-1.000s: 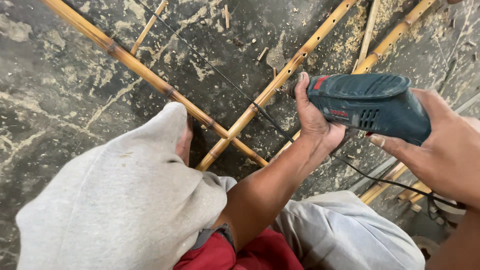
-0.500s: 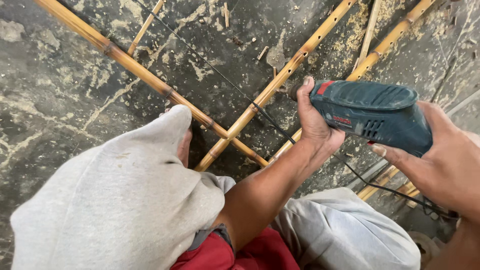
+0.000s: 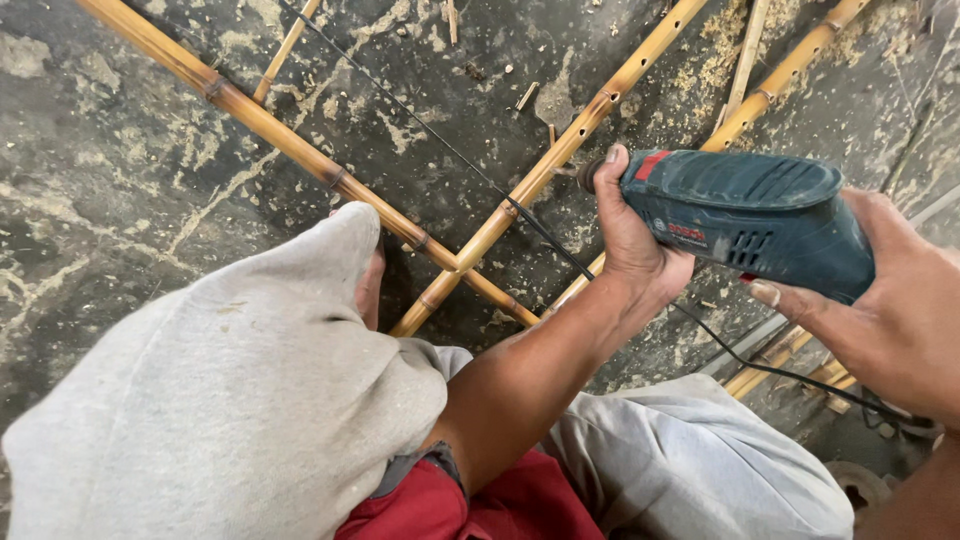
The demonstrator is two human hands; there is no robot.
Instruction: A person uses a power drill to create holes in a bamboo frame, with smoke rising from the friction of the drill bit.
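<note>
View from above of a person seated on a rough concrete floor (image 3: 130,170), grey-trousered knee (image 3: 230,390) raised. The right hand (image 3: 890,310) wraps the rear grip of a dark teal electric drill (image 3: 745,215), fingers closed around it. The left hand (image 3: 635,240) is clasped around the drill's nose, thumb near the chuck. The drill points left – its tip meets a bamboo pole (image 3: 560,160) that already shows a row of small drilled holes along its upper length. That pole crosses under a second bamboo pole (image 3: 270,125) running from upper left. More bamboo (image 3: 780,80) lies at upper right amid pale sawdust (image 3: 720,50). A black power cord (image 3: 450,150) trails across the floor. Judging by the holes – several are bored, and the pole's lower stretch looks undrilled.
</note>
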